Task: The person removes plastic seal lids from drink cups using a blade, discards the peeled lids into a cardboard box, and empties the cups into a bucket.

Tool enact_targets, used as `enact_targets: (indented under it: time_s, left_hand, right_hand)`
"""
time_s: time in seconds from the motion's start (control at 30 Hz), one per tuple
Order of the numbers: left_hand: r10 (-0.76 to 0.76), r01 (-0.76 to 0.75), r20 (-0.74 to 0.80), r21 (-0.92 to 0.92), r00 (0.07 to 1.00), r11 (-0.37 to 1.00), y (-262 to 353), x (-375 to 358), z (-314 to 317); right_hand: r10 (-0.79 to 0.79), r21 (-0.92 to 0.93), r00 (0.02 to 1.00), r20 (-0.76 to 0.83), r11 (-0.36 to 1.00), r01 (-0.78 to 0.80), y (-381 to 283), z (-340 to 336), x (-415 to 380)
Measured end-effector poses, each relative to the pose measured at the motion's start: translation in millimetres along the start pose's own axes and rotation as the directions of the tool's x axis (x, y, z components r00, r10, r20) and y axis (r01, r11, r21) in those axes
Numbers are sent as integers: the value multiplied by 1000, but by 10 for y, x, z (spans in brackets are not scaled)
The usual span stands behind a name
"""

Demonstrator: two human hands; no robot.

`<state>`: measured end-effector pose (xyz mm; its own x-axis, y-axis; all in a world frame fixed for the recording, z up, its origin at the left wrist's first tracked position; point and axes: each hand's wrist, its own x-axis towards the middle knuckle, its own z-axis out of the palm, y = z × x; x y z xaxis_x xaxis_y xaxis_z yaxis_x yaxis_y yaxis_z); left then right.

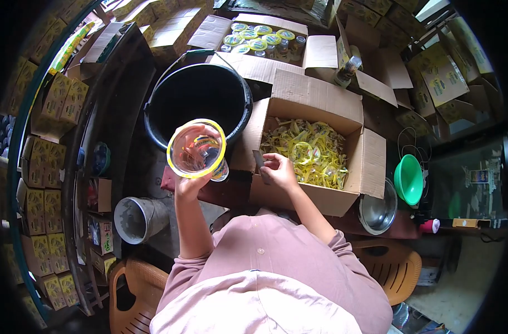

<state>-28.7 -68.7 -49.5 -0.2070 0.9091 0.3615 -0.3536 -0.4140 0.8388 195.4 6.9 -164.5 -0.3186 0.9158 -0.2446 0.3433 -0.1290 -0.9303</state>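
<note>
My left hand [191, 186] is wrapped around a clear plastic cup [197, 149] with a bright yellow rim, its round top facing me. Some coloured print shows through the cup, and its narrower end points to the lower right. Between the fingers of my right hand [281, 171] is a flat dark strip [258, 159] like a blade, held near the left wall of an open cardboard box [315, 98]. Yellow and clear plastic shreds [326, 167] fill much of that box, and a yellow-edged round piece [306, 153] lies on them.
Beyond my left hand stands a black bucket [153, 114]. Another carton [254, 68] at the back holds several yellow-rimmed cups [258, 43]. A metal bowl [378, 214] and a green bowl [410, 181] are on the right; a grey bucket [132, 220] is at the left.
</note>
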Motion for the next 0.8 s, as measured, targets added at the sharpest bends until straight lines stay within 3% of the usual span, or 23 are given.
enact_targets:
  time_s: [0.17,0.27,0.33,0.47,0.57,0.6,0.67,0.73,0.8]
  left_hand:
    - [25,-25,81,-2,996,1000,143,88,258]
    - [123,-132,94,94,988,987,207,132,450]
    - [161,-198,158,255,974,946,197,164,448]
    - [189,-225,140,328,972,917,170,203,498]
    - [249,-264,93,440,964,858,147,330,430]
    - [303,-320,106,366,947,874,71,411,346]
    - [128,-140,-178,-60,976,988,-90,492,217]
    - [-13,-107,-271,-423,962,900,-232,597,82]
    - [-319,-4,-328,-703,889,711,-351,666,-99]
  right_hand:
    - [15,-57,998,64,998,-12,26,-23,22]
    - [13,18,997,74,1000,-14,22,-50,33]
    - [-10,35,999,-40,999,11,-2,-45,23]
    - [-174,-90,949,-262,984,156,-102,-122,-9]
    - [-225,-88,933,-282,974,208,-133,-217,-40]
    - [-230,-89,930,-285,973,214,-155,-245,-57]
    - [-239,-90,923,-301,971,222,-201,-283,-120]
    - [-243,-75,923,-299,970,231,-230,-310,-161]
    - [-255,-80,918,-305,967,242,-318,-328,-198]
